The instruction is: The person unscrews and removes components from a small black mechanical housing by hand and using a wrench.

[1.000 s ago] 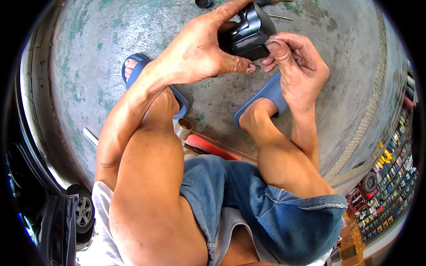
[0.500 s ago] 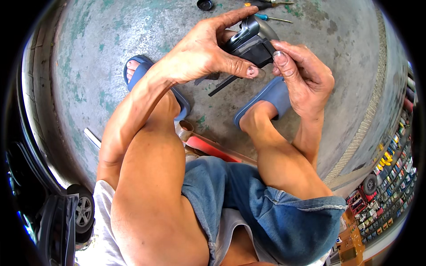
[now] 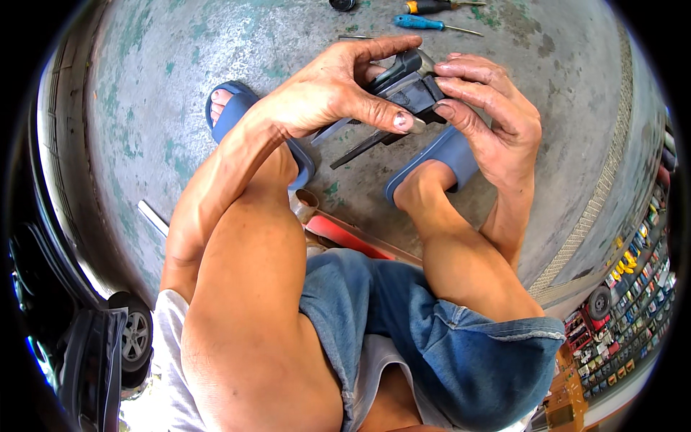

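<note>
Above the floor between my feet, a black and grey plastic part (image 3: pixel 412 95) with a curved shiny shell and a boxy end is held up in both hands; its exact kind is unclear. My left hand (image 3: pixel 320 90) wraps it from the left, thumb across the near side and index finger along the top. At its right end, my right hand (image 3: pixel 498 115) grips it with the thumb below and fingers above. A thin dark strip (image 3: pixel 360 149) juts out under the left thumb toward me. Some of the part is hidden behind my fingers.
Beyond my hands lie a blue-handled screwdriver (image 3: pixel 419 23), an orange-and-black-handled screwdriver (image 3: pixel 429 6) and a round black cap (image 3: pixel 342 3). A brown roll (image 3: pixel 304 204) and a red strip (image 3: pixel 345 235) lie near my legs. A car wheel (image 3: pixel 135 335) stands left, stocked shelves (image 3: pixel 625 309) right.
The part has tilted, showing more of its underside strip. My right hand has shifted from a thumb-and-finger pinch at the corner to several fingers over the end. The view has shifted, showing more of the screwdrivers.
</note>
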`<state>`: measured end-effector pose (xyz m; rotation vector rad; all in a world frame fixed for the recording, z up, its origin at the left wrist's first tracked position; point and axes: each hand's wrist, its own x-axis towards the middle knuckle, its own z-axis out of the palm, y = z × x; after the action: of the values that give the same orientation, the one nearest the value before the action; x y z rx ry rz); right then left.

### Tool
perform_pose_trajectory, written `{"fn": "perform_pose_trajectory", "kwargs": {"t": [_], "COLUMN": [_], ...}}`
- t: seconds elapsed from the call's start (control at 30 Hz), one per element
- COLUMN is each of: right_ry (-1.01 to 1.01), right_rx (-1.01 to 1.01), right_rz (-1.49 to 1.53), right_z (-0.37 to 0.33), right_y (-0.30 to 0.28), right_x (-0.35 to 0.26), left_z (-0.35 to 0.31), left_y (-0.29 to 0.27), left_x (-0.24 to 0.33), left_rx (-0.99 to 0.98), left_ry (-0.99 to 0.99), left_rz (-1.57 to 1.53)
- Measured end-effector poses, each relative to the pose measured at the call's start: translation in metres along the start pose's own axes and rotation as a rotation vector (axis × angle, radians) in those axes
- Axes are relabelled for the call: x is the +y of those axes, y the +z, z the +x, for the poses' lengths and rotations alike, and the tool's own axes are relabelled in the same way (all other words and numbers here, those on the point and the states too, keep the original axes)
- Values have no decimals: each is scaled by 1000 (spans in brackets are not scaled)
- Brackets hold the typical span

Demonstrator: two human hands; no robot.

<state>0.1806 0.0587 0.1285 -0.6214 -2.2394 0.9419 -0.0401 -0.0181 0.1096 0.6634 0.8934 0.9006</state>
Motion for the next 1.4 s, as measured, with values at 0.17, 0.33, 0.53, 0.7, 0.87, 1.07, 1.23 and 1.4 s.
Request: {"fn": "perform_pose_trajectory", "kwargs": {"t": [0.17, 0.33, 0.53, 0.7, 0.87, 1.07, 1.23, 1.4], "right_ry": [127, 175, 311, 385, 443, 531, 542, 515], "right_rx": [-19, -71, -101, -104, -69, -72, -88, -84], "right_rz": [444, 602, 825, 931, 1011, 1042, 1095, 1063], "right_z": [-7, -11, -17, -18, -28, -21, -24, -25], "right_y": [7, 9, 14, 21, 26, 31, 34, 40], "right_x": [10, 19, 26, 26, 29, 22, 25, 25], "left_z": [2, 4, 3, 4, 3, 2, 1, 0], "left_y": [-5, -13, -16, -14, -18, -23, -19, -20], "left_x": [-6, -16, -18, -23, -22, -22, -18, -22], "left_rx": [-61, -150, -193, -165, -184, -174, -112, -82], "left_ry": [-8, -36, -109, -52, -118, -117, -110, -84], "left_rz": [-36, -99, -102, -79, -64, -98, -80, -95]}}
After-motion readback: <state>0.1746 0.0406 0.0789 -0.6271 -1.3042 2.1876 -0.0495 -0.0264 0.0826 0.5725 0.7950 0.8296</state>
